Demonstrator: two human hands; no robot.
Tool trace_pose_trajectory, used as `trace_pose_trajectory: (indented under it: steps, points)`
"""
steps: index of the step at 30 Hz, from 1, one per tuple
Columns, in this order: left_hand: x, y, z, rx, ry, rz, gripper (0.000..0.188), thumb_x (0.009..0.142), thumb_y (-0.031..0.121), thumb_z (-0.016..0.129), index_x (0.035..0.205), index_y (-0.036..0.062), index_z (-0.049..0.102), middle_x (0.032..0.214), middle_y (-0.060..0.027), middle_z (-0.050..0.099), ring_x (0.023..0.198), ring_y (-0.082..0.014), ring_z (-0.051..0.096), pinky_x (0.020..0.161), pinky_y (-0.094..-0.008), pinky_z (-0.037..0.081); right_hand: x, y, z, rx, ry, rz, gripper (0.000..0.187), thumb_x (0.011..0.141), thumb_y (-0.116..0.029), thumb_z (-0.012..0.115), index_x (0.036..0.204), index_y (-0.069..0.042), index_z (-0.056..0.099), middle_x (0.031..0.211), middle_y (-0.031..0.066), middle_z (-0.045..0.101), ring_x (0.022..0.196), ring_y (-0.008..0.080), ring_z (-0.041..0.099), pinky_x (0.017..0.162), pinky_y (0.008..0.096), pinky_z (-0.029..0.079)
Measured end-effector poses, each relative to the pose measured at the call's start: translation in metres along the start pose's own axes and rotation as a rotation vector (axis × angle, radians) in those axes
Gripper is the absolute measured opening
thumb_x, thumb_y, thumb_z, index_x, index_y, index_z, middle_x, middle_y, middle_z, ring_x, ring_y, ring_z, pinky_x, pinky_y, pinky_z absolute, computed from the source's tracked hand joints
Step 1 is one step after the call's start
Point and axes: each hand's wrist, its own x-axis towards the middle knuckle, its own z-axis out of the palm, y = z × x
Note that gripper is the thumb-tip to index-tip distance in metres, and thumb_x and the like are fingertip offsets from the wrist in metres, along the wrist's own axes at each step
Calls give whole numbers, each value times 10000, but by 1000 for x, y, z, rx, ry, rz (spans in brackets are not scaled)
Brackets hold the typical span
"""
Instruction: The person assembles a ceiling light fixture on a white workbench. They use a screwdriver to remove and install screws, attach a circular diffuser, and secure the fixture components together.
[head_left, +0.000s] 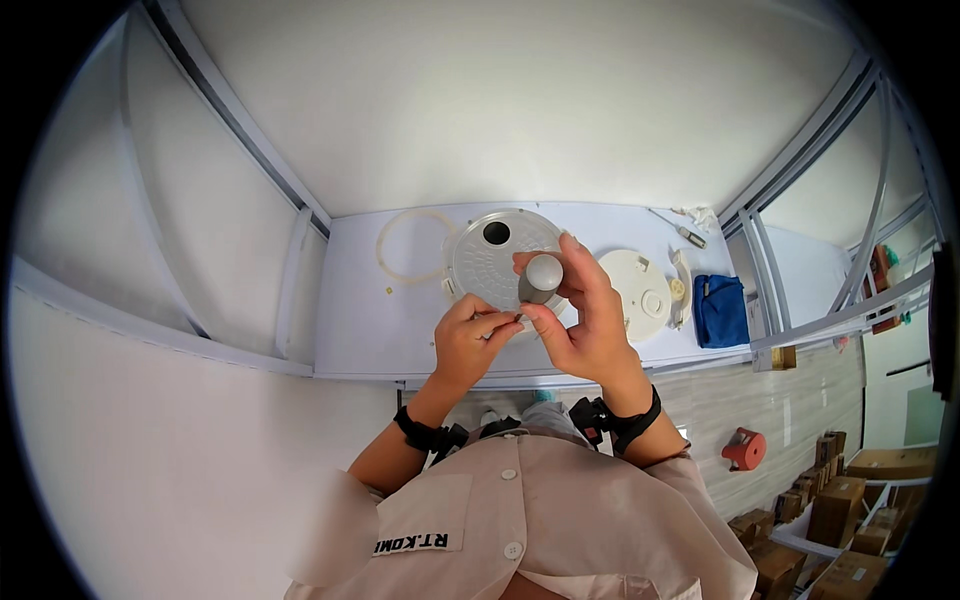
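My right hand (590,320) holds a grey, round-ended handle (541,279) upright between thumb and fingers, its rounded end toward me. Whatever continues below the handle is hidden. Close against its lower side, the fingertips of my left hand (470,338) are pinched together; what they grip, if anything, is too small to make out. Both hands are over the near part of a round silver metal plate (475,258) with a dark round hole (496,233) toward its far side. My hands cover part of the plate.
Right of the plate lie a round white plastic cover (625,290), a curved cream part (682,285) and a folded blue cloth (720,311). A screwdriver (690,236) rests at the back right of the white table (345,320). To the left is a thin cream ring (380,250).
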Motion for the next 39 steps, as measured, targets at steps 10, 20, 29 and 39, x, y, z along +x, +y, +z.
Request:
trace_pose_trajectory:
  steps: [10,20,29,39]
  points:
    - [-2,2,2,-4,-25,-82,164,775,168,917,906,108,839,841,-28,636,711,-194,640,621,-320,510,24,-15,-11,-338,67,-267,595,792,-103,910,1340,-40,686,1079,143,662,923,277,656,784,365,550]
    - [-8,5,7,-13,-32,-188,170,783,189,922,900,103,832,922,-7,644,811,-184,651,685,-319,524,20,-8,-26,-299,-47,-167,567,823,-53,874,1351,-41,667,1029,130,673,846,264,657,698,342,549]
    - [-13,8,10,25,3,-205,185,784,204,926,898,93,830,953,-21,651,833,-194,654,709,-331,532,24,-11,-34,-157,-147,-216,580,863,-7,802,1413,-35,620,1209,190,676,1028,345,694,883,380,584]
    - [-12,10,7,-4,-44,-305,192,793,235,915,902,99,837,962,-25,654,864,-204,655,732,-337,534,19,-12,-33,-151,-177,-213,572,827,55,769,1383,-1,645,1219,213,715,1083,368,710,918,413,581]
